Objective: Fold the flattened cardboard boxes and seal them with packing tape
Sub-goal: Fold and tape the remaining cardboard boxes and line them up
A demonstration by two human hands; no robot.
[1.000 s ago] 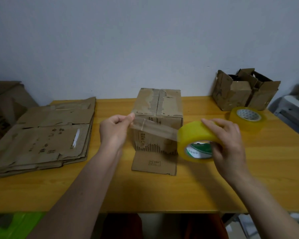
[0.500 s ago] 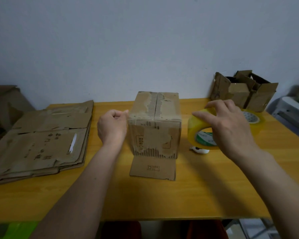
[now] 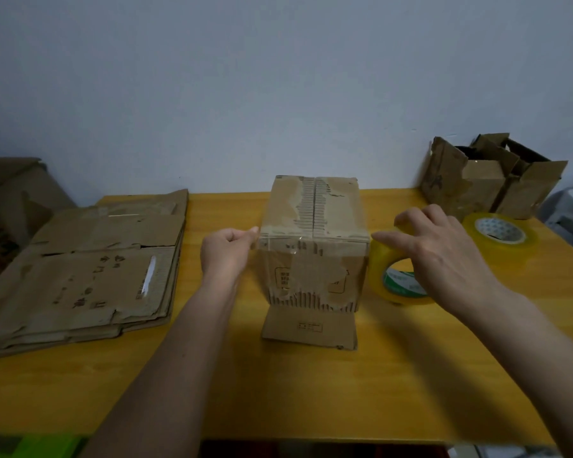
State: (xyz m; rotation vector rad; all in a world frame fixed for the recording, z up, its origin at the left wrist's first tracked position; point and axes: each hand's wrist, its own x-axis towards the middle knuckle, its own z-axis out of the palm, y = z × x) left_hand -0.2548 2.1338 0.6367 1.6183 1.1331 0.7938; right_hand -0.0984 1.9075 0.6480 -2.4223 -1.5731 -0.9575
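The box (image 3: 313, 246) stands mid-table (image 3: 311, 391), folded up, one loose flap (image 3: 309, 329) lying flat on the table on the near side of the box. A strip of clear tape (image 3: 295, 247) runs across the upper front face of the box, just below the top edge.

The left hand (image 3: 227, 254) is at the left edge of the box, fingers curled and pinching the free end of the tape against that corner. The right hand (image 3: 440, 256) is to the right of the box, fingers draped over the tape roll (image 3: 398, 276) and gripping it; the roll stands on edge just beside the right side of the box.

Judged step: laying the band across the front and wrapping it round the corners. To do it well, the left hand should keep the end pinned flat to the side wall so it does not peel back, and the right hand should pull the roll taut and level round the right corner, then rub the tape down from the middle outward. Slack would likely leave wrinkles or bubbles. The box surface is torn and corrugated in patches, so the tape may grip poorly there; firm pressing is needed. The centre seam on top of the box looks untaped, though glare makes this unsure.

Left of the box lies a stack of flat boxes (image 3: 90, 266). Right of the box, beyond the right hand, lies a second tape roll (image 3: 500, 231) flat on the table, and behind that an open box (image 3: 490, 178) near the wall.
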